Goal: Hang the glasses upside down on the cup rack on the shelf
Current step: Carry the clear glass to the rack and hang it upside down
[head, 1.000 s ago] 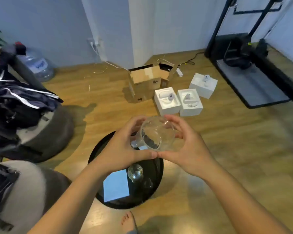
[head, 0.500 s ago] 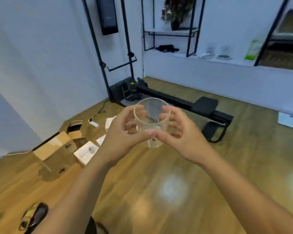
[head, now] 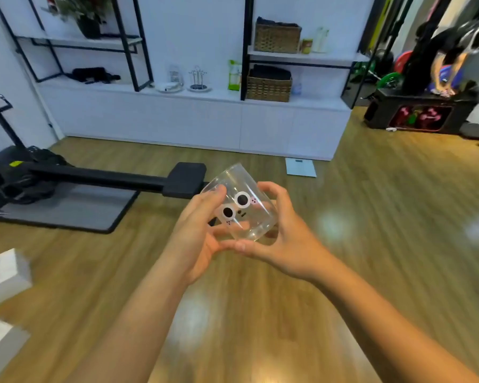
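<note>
A clear glass (head: 239, 205) with two printed black-and-white eyes is held in front of me, tilted, its mouth up and to the left. My left hand (head: 198, 236) grips its left side and my right hand (head: 277, 236) cups its right side and base. Far across the room a metal cup rack (head: 198, 78) on a round tray stands on the white shelf (head: 205, 95), with a second rack (head: 174, 77) to its left. Whether anything hangs on either rack I cannot make out.
A black rowing machine (head: 94, 175) on a grey mat lies on the wooden floor to the left. White boxes (head: 3, 277) sit at the left edge. Wicker baskets (head: 268, 84) stand on the shelf. A scale (head: 300, 167) lies by the cabinet. A person (head: 451, 59) bends over at the far right.
My view has swung from the black tray on the floor up and round to the shelf wall. The glass, held in both hands throughout, has turned so its printed eyes face me.
</note>
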Demonstrator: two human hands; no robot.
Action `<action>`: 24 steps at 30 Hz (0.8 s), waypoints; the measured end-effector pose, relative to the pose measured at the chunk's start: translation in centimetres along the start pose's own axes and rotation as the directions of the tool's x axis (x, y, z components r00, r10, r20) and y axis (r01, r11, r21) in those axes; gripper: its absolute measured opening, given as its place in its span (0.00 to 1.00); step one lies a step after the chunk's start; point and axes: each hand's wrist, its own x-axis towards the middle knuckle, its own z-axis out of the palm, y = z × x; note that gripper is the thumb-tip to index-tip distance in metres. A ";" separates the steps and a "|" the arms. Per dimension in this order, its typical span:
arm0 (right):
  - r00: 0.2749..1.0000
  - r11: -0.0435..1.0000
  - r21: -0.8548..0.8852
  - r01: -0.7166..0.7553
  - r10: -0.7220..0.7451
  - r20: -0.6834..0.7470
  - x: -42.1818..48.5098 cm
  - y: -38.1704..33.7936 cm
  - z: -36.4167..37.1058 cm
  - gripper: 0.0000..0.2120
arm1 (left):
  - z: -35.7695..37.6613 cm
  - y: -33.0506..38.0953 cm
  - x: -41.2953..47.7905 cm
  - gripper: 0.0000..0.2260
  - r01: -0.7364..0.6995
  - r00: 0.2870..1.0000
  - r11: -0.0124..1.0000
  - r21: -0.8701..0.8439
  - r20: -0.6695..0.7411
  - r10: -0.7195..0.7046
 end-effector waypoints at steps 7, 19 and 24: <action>0.978 0.995 0.059 -0.081 0.090 -0.188 7.9 6.5 -11.5 0.38 | 8.6 0.4 14.9 0.30 0.088 0.981 0.996 0.029 0.169 -0.091; 0.963 0.941 0.319 -0.109 0.179 -0.199 27.1 22.4 -26.2 0.32 | 15.7 -1.3 41.2 0.30 0.055 0.988 0.956 0.288 0.123 -0.094; 0.995 0.932 0.357 -0.056 0.081 -0.055 41.2 25.5 -30.8 0.31 | 16.0 2.2 51.1 0.30 0.035 0.999 0.951 0.309 -0.042 -0.023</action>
